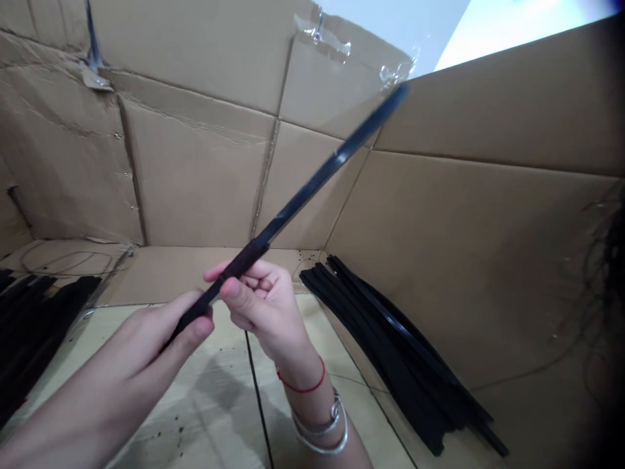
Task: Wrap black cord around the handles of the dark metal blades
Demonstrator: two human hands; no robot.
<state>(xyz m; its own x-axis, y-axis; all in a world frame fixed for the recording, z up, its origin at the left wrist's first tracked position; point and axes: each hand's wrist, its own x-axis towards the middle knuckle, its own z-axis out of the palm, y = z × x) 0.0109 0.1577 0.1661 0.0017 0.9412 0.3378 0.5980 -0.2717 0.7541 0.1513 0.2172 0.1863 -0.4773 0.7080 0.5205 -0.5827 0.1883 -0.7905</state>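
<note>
A long, flat, glossy black strip (pixel 315 184) slants up and to the right in front of me. Its lower part is inside a dull black sleeve, maybe fabric (pixel 244 258). My left hand (pixel 168 326) is closed around the sleeved lower end, thumb on top. Just above it, my right hand (pixel 266 306) pinches the sleeve between thumb and fingers near the sleeve's upper edge. A red string and a silver bangle circle the right wrist. The upper end of the strip is free in the air and slightly blurred.
Cardboard walls (pixel 195 169) enclose the work surface (pixel 209 391) at the back and right. A bundle of long black strips (pixel 385 345) lies along the right wall, and a dark pile (pixel 39 326) lies at the left. Loose dark threads (pixel 581 339) hang at the far right.
</note>
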